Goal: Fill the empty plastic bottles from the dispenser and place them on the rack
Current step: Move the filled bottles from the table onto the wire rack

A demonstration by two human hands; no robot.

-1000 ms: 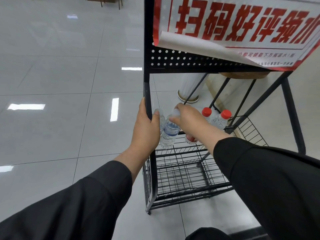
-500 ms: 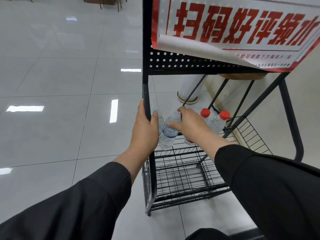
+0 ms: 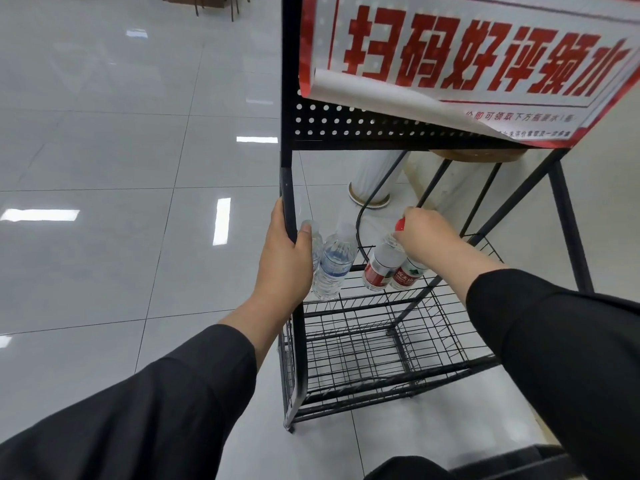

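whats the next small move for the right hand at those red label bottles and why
Probably let go and draw the right hand back. Its fingers sit on the cap end of a red-label bottle that already stands on the wire rack beside another red-label bottle. The left hand grips the rack's post, steadying it.

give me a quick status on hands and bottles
Left hand grips rack post. Right hand on red-capped bottle in rack. Clear bottle beside it. Nothing blocking.
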